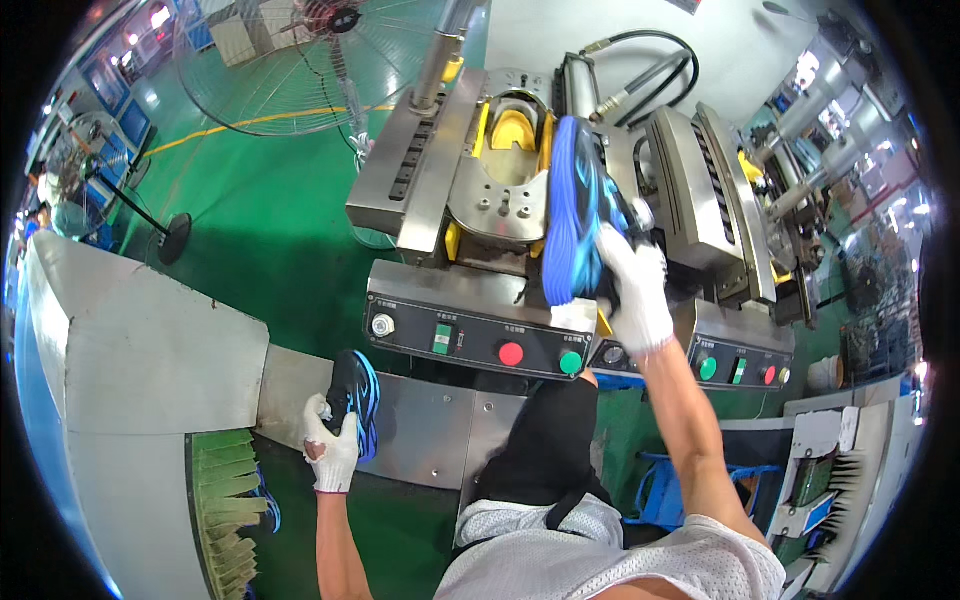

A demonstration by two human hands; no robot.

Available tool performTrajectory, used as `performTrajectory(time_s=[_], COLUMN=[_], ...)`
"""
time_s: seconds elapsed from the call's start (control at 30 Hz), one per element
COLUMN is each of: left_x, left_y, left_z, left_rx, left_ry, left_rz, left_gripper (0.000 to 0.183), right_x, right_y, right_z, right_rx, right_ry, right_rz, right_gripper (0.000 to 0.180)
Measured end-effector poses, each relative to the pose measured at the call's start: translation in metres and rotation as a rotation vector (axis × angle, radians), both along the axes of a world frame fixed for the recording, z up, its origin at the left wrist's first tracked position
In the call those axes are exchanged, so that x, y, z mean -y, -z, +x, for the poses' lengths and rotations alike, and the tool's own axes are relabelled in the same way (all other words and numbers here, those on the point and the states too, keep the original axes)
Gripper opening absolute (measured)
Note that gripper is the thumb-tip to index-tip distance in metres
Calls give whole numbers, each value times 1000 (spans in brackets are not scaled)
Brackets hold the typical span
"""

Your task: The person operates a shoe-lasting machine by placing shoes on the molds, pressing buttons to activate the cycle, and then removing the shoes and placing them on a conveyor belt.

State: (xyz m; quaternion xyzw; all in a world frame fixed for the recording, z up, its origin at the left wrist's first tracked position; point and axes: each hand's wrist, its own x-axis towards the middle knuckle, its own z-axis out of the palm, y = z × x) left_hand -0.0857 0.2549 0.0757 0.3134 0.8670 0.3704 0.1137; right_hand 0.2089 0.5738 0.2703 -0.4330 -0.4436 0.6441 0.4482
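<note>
My left hand, in a white knit glove worn through at one spot, grips a black and blue sports shoe above a metal ledge. In my gloved right hand is another sports shoe, its blue-violet sole facing left, held up beside the press. That press has a steel shoe fixture with yellow pads; no shoe sits in it. Below it runs a control panel with a red button and a green button. The fingers of my right hand are partly hidden behind the shoe.
A second press station stands on the right, with hydraulic hoses behind. At lower left is a machine opening with green strip curtains and a shoe partly behind them. A caged fan stands at upper left. A blue stool is at lower right.
</note>
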Motion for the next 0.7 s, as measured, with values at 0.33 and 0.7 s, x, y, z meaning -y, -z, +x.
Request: performTrajectory(time_s=[0.33,0.7], left_x=[10,21], left_y=[74,72], left_z=[-21,-22], left_rx=[154,193], left_ry=[154,136], left_rz=[-94,-62], left_gripper=[72,74], right_x=[-259,-278], right_y=[53,141], right_z=[-151,-199], right_rx=[800,1406], right_ry=[-115,123], right_rz=[238,453], right_gripper=[47,58])
